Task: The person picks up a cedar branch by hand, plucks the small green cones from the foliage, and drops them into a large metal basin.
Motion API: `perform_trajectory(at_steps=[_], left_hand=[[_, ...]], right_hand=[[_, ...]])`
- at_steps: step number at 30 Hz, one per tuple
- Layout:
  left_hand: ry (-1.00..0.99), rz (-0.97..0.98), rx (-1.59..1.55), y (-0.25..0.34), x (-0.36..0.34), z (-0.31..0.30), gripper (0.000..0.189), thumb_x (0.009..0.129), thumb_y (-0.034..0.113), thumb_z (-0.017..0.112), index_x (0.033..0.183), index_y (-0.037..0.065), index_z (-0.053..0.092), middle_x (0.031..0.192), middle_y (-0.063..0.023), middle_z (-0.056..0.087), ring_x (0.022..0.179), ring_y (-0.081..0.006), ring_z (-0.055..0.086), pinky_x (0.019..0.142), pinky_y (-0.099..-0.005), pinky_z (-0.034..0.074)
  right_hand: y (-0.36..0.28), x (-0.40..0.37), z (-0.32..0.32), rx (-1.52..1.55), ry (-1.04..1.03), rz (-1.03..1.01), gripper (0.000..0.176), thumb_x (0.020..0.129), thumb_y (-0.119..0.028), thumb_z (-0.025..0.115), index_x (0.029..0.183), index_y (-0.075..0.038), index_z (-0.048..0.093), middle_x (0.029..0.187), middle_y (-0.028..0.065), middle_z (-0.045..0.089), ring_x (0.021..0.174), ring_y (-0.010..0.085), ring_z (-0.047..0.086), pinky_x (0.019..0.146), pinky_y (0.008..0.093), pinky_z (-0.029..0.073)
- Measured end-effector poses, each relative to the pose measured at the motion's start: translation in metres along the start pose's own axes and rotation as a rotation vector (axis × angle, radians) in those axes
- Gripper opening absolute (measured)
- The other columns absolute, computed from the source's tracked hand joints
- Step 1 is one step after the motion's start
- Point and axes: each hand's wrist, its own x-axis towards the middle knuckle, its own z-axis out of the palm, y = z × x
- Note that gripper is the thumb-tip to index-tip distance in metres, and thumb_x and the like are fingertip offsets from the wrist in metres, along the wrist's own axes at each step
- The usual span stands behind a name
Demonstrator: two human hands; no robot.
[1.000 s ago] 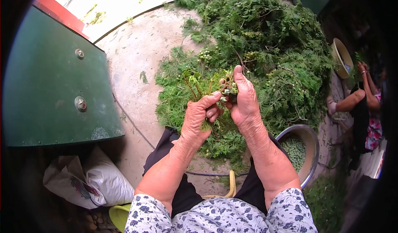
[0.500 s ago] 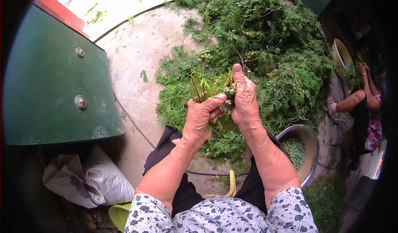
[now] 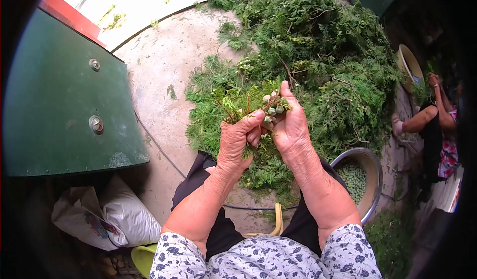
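Observation:
My left hand [image 3: 237, 136] is closed around a conifer sprig [image 3: 232, 105], its flat green leaves fanning out above the thumb. Pale green cones [image 3: 271, 111] on reddish stems cluster between both hands. At these cones is my right hand [image 3: 292, 125], its thumb pointing up and its fingers curled in behind, partly hidden by the cluster. Beyond both hands spreads a big heap of cut conifer branches [image 3: 318, 45]. By my right knee, a metal basin [image 3: 373, 199] holds many small green cones [image 3: 352, 177].
A green metal panel [image 3: 64, 100] with star studs stands at left, above white sacks [image 3: 130, 214]. A dark cable [image 3: 164, 152] crosses the concrete floor. At right, another person [image 3: 437, 120] sits near a yellowish basin [image 3: 410, 65]. A lime-green container rim [image 3: 141, 259] shows lower left.
The sprig in my left hand has tipped leftward and its leaves spread wider. The cone cluster shows more fully between the hands, and the right hand has turned, showing more palm.

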Motion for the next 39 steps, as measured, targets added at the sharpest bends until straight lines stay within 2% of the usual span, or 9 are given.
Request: perform_trajectory(at_steps=[3, 8, 11, 16, 21, 23, 33, 38, 39], left_hand=[[0.032, -0.035, -0.028, 0.0, 0.003, -0.004, 0.017, 0.08, 0.016, 0.065, 0.069, 0.01, 0.054, 0.05, 0.0057, 0.039, 0.045, -0.0061, 0.035, 0.047, -0.0208, 0.032], [0.054, -0.058, -0.141, 0.002, 0.008, -0.011, 0.021, 0.082, 0.018, 0.063, 0.067, 0.012, 0.05, 0.049, 0.005, 0.038, 0.047, -0.0071, 0.037, 0.05, -0.0203, 0.033], [0.05, -0.055, -0.12, 0.005, 0.008, -0.011, 0.019, 0.082, 0.018, 0.062, 0.069, 0.011, 0.051, 0.05, 0.0047, 0.039, 0.046, -0.0075, 0.037, 0.049, -0.0203, 0.033], [0.054, -0.037, -0.08, 0.007, 0.007, -0.012, 0.015, 0.082, 0.017, 0.063, 0.072, 0.009, 0.054, 0.051, 0.0048, 0.039, 0.046, -0.0077, 0.037, 0.048, -0.0213, 0.033], [0.087, 0.022, -0.105, 0.009, 0.011, -0.017, 0.013, 0.078, 0.011, 0.066, 0.069, 0.005, 0.058, 0.052, 0.0047, 0.045, 0.043, -0.0048, 0.037, 0.046, -0.0228, 0.037], [0.083, 0.031, -0.053, 0.013, 0.008, -0.016, 0.011, 0.077, 0.01, 0.066, 0.071, 0.004, 0.059, 0.053, 0.0051, 0.047, 0.043, -0.0043, 0.037, 0.046, -0.0227, 0.038], [-0.043, 0.115, 0.311, 0.025, -0.003, -0.021, 0.004, 0.073, 0.005, 0.066, 0.076, 0.005, 0.064, 0.06, 0.0051, 0.056, 0.046, -0.0014, 0.041, 0.047, -0.0194, 0.035], [-0.079, 0.121, 0.451, 0.032, -0.032, -0.021, 0.01, 0.071, 0.002, 0.066, 0.081, 0.003, 0.067, 0.068, 0.0055, 0.059, 0.052, -0.0012, 0.043, 0.047, -0.0195, 0.034], [-0.12, 0.107, 0.45, 0.033, -0.04, -0.018, 0.011, 0.071, 0.002, 0.066, 0.081, 0.003, 0.067, 0.068, 0.0056, 0.059, 0.053, -0.0012, 0.044, 0.047, -0.0195, 0.034]], right_hand=[[0.001, -0.003, 0.002, 0.039, -0.059, -0.024, 0.04, 0.085, -0.047, 0.054, 0.091, -0.008, 0.055, 0.079, 0.0057, 0.059, 0.068, 0.017, 0.055, 0.056, 0.0309, 0.044], [-0.003, -0.008, 0.0, -0.028, -0.275, -0.054, 0.038, 0.086, -0.045, 0.054, 0.096, -0.009, 0.056, 0.082, 0.0042, 0.059, 0.071, 0.0151, 0.053, 0.053, 0.0288, 0.041], [-0.001, -0.009, 0.005, -0.002, -0.349, -0.094, 0.038, 0.081, -0.035, 0.065, 0.103, -0.006, 0.053, 0.078, 0.0024, 0.056, 0.064, 0.0105, 0.051, 0.051, 0.0228, 0.039], [-0.003, -0.008, 0.008, -0.406, -0.323, -0.305, 0.051, 0.074, -0.012, 0.074, 0.115, -0.006, 0.045, 0.084, 0.0011, 0.055, 0.059, 0.0041, 0.048, 0.046, 0.0163, 0.037], [-0.009, -0.015, 0.014, -0.635, -0.311, -0.243, 0.037, 0.078, -0.013, 0.068, 0.109, -0.004, 0.05, 0.074, -0.0029, 0.053, 0.054, 0.0024, 0.045, 0.044, 0.0168, 0.036], [-0.011, -0.017, 0.017, -0.779, -0.338, -0.291, 0.023, 0.085, -0.016, 0.061, 0.103, -0.004, 0.052, 0.062, -0.0064, 0.046, 0.048, 0.0007, 0.038, 0.04, 0.0168, 0.027], [-0.026, -0.035, 0.009, -1.058, -0.321, -0.264, 0.023, 0.085, -0.022, 0.059, 0.093, 0.0, 0.058, 0.059, -0.0011, 0.05, 0.051, 0.0042, 0.045, 0.045, 0.0214, 0.036], [-0.023, -0.051, -0.008, -1.246, -0.505, -0.36, 0.022, 0.086, -0.022, 0.059, 0.091, -0.001, 0.058, 0.059, -0.0018, 0.049, 0.05, 0.0046, 0.043, 0.045, 0.0228, 0.036], [-0.025, -0.063, -0.004, -1.196, -0.481, -0.21, 0.021, 0.086, -0.022, 0.059, 0.09, -0.001, 0.059, 0.057, -0.003, 0.046, 0.049, 0.0039, 0.041, 0.043, 0.0217, 0.034]])
